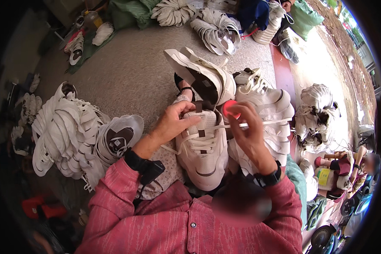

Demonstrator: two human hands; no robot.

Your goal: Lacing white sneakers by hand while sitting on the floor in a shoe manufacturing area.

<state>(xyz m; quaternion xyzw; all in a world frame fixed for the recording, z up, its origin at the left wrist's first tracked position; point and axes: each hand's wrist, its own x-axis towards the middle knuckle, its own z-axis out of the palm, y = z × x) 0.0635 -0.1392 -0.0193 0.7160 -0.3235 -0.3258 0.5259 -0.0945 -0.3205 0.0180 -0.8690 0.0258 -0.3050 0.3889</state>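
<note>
A white sneaker (203,152) rests on my lap, toe toward me, with its tongue lifted. My left hand (173,122) grips the upper edge of the sneaker by the tongue. My right hand (247,129) pinches a small red round object (229,109) and holds a white lace (258,123) pulled sideways across the shoe. Just behind lies a second white sneaker (266,106), and another one (199,74) sits tilted above it.
A stack of white shoe uppers (67,127) lies at my left on the grey floor (127,72). More white piles (216,29) lie at the back, and another (317,110) at the right. A seated person (343,169) is at the right edge.
</note>
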